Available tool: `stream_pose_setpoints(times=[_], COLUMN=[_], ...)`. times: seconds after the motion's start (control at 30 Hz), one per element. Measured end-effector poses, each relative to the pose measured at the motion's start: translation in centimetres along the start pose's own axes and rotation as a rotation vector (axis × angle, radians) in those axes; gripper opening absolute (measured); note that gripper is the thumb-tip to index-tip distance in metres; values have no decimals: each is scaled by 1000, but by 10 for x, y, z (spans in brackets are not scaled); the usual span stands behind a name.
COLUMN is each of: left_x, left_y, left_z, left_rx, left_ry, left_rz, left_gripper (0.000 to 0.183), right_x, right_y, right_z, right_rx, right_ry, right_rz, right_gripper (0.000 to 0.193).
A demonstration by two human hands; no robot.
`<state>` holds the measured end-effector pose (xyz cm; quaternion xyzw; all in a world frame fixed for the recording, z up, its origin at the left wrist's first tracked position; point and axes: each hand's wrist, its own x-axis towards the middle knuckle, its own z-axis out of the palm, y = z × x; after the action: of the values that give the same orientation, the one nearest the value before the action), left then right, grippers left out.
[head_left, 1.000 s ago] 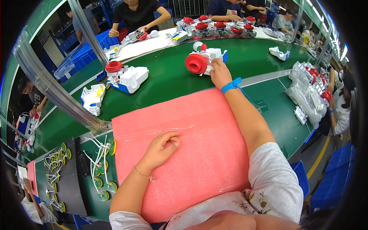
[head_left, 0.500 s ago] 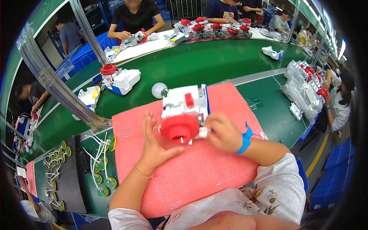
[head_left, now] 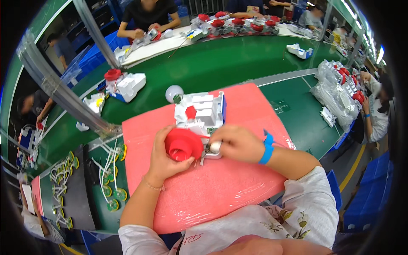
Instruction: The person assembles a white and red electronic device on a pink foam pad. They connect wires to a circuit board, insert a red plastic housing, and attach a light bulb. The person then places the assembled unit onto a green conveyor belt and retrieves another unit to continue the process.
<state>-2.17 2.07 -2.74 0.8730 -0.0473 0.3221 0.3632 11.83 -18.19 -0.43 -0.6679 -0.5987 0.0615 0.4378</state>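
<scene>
On a pink foam mat (head_left: 221, 191) in front of me lies a white and blue plastic housing (head_left: 206, 109) with a small red piece (head_left: 190, 112) on it. My left hand (head_left: 160, 163) is wrapped round a red, stepped, round part (head_left: 183, 144), tilted at the housing's near end. Against the lower right of the housing, my right hand (head_left: 241, 144) pinches a small white rounded piece (head_left: 215, 147); its fingertips are partly hidden. A white ball (head_left: 174, 94) with a small green part is at the housing's far left corner.
Green round boards with white wires (head_left: 111, 187) lie left of the mat, with more on a black sheet (head_left: 80, 191). Another housing with a red part (head_left: 129, 85) stands on the green belt (head_left: 221, 63). Wrapped parts (head_left: 335, 93) lie at right. Co-workers sit around.
My left hand, open beside the assembly before, has closed on the red part and tipped it left, off the housing's front. My right hand has shifted slightly left and nearer, now showing the white piece.
</scene>
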Motion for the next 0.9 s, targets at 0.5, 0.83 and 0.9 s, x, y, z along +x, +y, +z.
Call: stream_pose_setpoints(times=[0.5, 0.83, 0.9], left_x=[-2, 4, 3], left_y=[-7, -3, -6], left_z=[4, 10, 8], left_rx=[-379, -328, -126], left_ry=[211, 195, 170], left_rz=[-130, -297, -257], left_gripper=[83, 103, 106], right_x=[51, 43, 42], right_y=[7, 15, 6], right_z=[-9, 32, 30], right_rx=[295, 826, 844], right_ry=[-208, 51, 90], right_rz=[326, 263, 276], right_gripper=[40, 66, 66])
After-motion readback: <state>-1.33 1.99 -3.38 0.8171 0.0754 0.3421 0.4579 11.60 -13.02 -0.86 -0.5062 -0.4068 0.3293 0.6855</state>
